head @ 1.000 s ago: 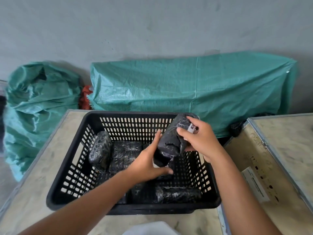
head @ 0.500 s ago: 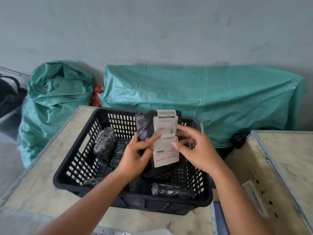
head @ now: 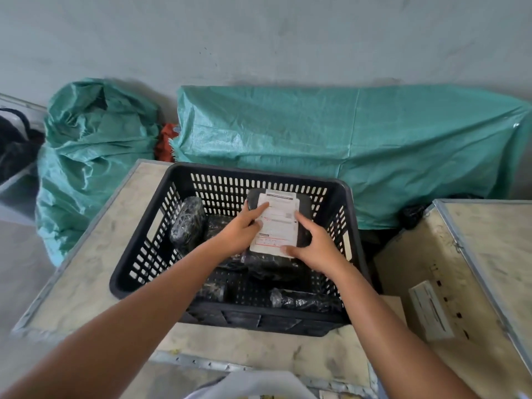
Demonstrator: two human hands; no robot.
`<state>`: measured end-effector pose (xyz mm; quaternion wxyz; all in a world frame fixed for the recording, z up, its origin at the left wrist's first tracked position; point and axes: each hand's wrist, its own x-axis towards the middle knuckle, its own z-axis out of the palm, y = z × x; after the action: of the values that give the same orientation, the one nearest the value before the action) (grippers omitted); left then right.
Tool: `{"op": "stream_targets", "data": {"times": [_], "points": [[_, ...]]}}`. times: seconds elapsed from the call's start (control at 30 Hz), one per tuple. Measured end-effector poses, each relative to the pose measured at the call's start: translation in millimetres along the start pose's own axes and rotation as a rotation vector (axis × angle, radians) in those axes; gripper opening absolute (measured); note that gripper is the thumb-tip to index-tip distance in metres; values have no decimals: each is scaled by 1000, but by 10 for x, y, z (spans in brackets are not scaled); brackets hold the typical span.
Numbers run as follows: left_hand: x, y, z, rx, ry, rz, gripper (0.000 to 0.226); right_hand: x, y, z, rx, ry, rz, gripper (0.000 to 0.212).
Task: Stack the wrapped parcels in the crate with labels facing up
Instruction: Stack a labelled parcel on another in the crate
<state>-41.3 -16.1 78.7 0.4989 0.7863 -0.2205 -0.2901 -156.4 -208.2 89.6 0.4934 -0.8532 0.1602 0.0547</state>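
A black slotted crate [head: 144, 246] stands on a worn table top. Inside it, a black wrapped parcel [head: 303, 205] lies flat at the back right with its white label [head: 277, 223] facing up. My left hand [head: 240, 228] holds the parcel's left edge, its fingers resting on the label. My right hand [head: 312, 246] holds the near right corner. Other black wrapped parcels lie in the crate: one upright at the left [head: 187, 223], one along the front [head: 305, 300], and some under the labelled one.
A wooden box with metal edging [head: 460, 269] stands close to the crate's right side. Green woven sacks [head: 345, 145] lean on the wall behind, with another sack [head: 92, 156] at the left. The table edge [head: 230, 367] runs close to me.
The parcel has been turned from label hidden to label up and lowered from above the crate onto the parcels at the back right. Both hands followed it down.
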Motion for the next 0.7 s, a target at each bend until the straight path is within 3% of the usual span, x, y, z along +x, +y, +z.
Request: {"op": "stream_targets", "data": {"times": [0.17,0.27,0.37,0.5,0.57,0.7], "points": [[350,-215,150,141,-43,-73,70,340,249,130,-169,56,121,110],[478,-246,335,18,0,-71,66,490,399,200,-184,57,194,102],[542,-309,452,264,85,-24,78,563,596,265,-95,51,278,90],[454,-699,484,603,-243,-127,129,583,791,268,-132,47,277,85],[461,-815,437,610,-312,-115,133,617,818,254,-129,58,271,84],[550,-822,442,580,-275,-79,125,663,823,267,-127,79,255,83]]}}
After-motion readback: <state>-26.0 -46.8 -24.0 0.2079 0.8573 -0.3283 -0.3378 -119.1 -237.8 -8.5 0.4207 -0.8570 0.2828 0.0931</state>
